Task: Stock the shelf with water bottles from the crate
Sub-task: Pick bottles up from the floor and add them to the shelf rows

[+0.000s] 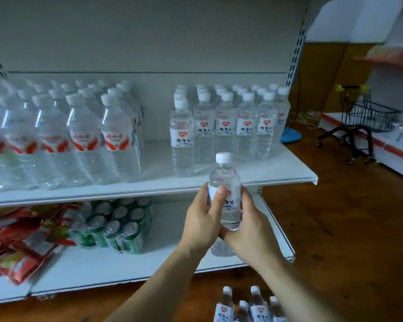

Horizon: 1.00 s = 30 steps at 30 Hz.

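I hold one clear water bottle (226,180) with a white cap and a white label upright in both hands, just in front of the white shelf's (277,175) front edge. My left hand (203,219) wraps its left side, thumb across the label. My right hand (251,226) cups its right side and lower part. On the shelf behind stand several matching bottles (226,133) in rows, with one bottle (181,138) out in front at the left. More such bottles (249,305) stand low at the frame's bottom edge; no crate shows around them.
Larger red-labelled bottles (79,140) fill the shelf's left half. On the lower shelf (126,270) lie green cans (119,226) and red packets (21,240). A black wire basket trolley (363,122) stands on the wooden floor at the right.
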{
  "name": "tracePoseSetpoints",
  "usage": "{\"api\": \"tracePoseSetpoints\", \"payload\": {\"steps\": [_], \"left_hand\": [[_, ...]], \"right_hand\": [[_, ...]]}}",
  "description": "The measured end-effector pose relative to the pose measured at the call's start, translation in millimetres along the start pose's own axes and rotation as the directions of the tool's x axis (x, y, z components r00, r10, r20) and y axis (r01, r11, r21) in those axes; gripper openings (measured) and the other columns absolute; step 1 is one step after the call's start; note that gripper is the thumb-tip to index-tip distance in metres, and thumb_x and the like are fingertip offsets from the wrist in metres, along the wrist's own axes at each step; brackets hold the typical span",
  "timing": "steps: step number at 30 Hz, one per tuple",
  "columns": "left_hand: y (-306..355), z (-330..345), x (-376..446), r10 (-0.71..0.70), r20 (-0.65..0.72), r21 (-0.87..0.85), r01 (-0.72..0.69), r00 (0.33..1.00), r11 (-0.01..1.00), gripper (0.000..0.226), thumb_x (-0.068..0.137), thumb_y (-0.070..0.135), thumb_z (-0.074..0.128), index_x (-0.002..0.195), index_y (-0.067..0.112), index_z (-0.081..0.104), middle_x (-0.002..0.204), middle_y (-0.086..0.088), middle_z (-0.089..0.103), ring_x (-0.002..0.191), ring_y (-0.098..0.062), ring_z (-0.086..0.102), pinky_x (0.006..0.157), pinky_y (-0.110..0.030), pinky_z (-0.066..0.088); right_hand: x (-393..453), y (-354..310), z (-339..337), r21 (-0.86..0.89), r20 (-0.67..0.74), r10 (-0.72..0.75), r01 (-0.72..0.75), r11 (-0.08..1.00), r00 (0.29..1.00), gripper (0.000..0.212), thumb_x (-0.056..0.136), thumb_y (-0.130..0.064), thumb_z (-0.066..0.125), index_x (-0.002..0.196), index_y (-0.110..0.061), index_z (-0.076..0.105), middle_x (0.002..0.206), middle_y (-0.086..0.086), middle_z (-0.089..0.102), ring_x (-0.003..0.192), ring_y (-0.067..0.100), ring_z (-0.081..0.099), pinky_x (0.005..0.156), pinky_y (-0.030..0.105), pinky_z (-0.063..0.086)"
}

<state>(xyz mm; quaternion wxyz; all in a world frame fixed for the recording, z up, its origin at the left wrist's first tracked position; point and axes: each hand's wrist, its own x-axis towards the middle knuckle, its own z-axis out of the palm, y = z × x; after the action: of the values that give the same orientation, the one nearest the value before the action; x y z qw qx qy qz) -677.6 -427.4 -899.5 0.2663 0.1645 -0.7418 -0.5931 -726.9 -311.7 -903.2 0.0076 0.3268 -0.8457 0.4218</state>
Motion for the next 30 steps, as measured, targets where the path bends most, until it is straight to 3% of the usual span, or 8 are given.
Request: {"api": "tracePoseSetpoints", "payload": {"steps": [3,5,9,11,13,15,18,30], "left_hand": [[25.1,-16.2,24.7,0.087,-0.015,0.047,-0.086,0.996,0.995,0.033,0.100,0.054,0.043,0.102,0.028,0.064,0.094,0.011,0.070,0.089,0.003,0.063,0.077,-0.012,0.045],[29.5,-29.2,47.3,0.182,-0.083,0.151,-0.169,0.980,0.974,0.057,0.097,0.067,0.034,0.116,0.023,0.064,0.113,0.005,0.064,0.109,0.001,0.056,0.093,-0.014,0.041],[25.1,-48.8,81.0,0.085,-0.171,0.209,-0.048,0.982,0.977,0.061,0.101,0.055,0.037,0.151,0.020,0.038,0.152,-0.002,0.038,0.140,-0.014,0.036,0.119,-0.030,0.025],[13.0,-53.7,91.2,0.066,-0.142,0.275,-0.025,0.988,0.961,0.059,0.104,0.044,0.041,0.156,0.020,0.028,0.157,-0.002,0.032,0.143,-0.015,0.032,0.115,-0.024,0.021],[0.1,-57.8,97.6,0.032,-0.096,0.280,-0.003,0.995,0.960,0.066,0.100,0.048,0.040,0.158,0.022,0.021,0.158,-0.001,0.032,0.145,-0.018,0.033,0.119,-0.029,0.021],[-11.1,-62.3,100.6,-0.028,-0.047,0.278,0.040,0.999,0.960,0.072,0.098,0.054,0.036,0.160,0.026,0.012,0.163,0.000,0.029,0.148,-0.019,0.031,0.123,-0.041,0.023],[-20.9,-66.1,100.4,-0.098,-0.002,0.323,0.093,0.995,0.942,0.068,0.106,0.044,0.034,0.161,0.023,-0.001,0.167,-0.002,0.018,0.152,-0.019,0.023,0.123,-0.040,0.020],[-31.8,-77.2,103.8,-0.065,0.096,0.353,0.027,0.993,0.935,0.069,0.107,0.040,0.034,0.161,0.021,-0.004,0.169,0.004,0.005,0.153,-0.014,0.016,0.117,-0.026,0.018]], "right_hand": [[28.4,-17.8,-6.9,0.004,-0.097,-0.072,0.073,0.997,0.993,0.093,0.069,-0.052,0.084,0.142,-0.041,0.027,0.118,-0.012,0.067,0.100,0.015,0.068,0.077,0.033,0.058],[50.6,-25.6,-6.2,0.032,-0.145,-0.081,0.087,0.996,0.986,0.094,0.069,-0.048,0.085,0.143,-0.038,0.029,0.120,-0.008,0.068,0.104,0.020,0.068,0.080,0.036,0.056],[90.8,-32.2,4.3,0.056,-0.199,-0.076,0.088,0.995,0.977,0.094,0.075,-0.037,0.084,0.150,-0.030,0.027,0.130,-0.004,0.064,0.113,0.023,0.062,0.080,0.027,0.046],[108.3,-30.1,13.0,0.065,-0.205,-0.076,0.091,0.994,0.976,0.093,0.076,-0.034,0.083,0.150,-0.027,0.027,0.132,-0.004,0.061,0.116,0.021,0.059,0.079,0.022,0.040],[121.2,-25.2,23.5,0.062,-0.197,-0.063,0.076,0.995,0.978,0.092,0.078,-0.032,0.081,0.151,-0.025,0.025,0.135,-0.003,0.059,0.119,0.020,0.057,0.080,0.020,0.038],[129.2,-18.6,34.2,0.055,-0.201,-0.044,0.056,0.997,0.979,0.093,0.080,-0.034,0.079,0.152,-0.023,0.022,0.137,0.000,0.058,0.121,0.023,0.057,0.086,0.026,0.043],[141.1,-11.5,43.9,0.038,-0.200,-0.043,0.051,0.998,0.979,0.092,0.085,-0.038,0.074,0.155,-0.018,0.017,0.142,0.005,0.055,0.124,0.027,0.056,0.094,0.035,0.048],[163.2,-19.8,59.3,-0.112,-0.144,0.062,-0.079,0.991,0.988,0.087,0.097,-0.039,0.059,0.157,-0.009,0.003,0.149,0.018,0.047,0.126,0.037,0.054,0.094,0.037,0.045]]}}
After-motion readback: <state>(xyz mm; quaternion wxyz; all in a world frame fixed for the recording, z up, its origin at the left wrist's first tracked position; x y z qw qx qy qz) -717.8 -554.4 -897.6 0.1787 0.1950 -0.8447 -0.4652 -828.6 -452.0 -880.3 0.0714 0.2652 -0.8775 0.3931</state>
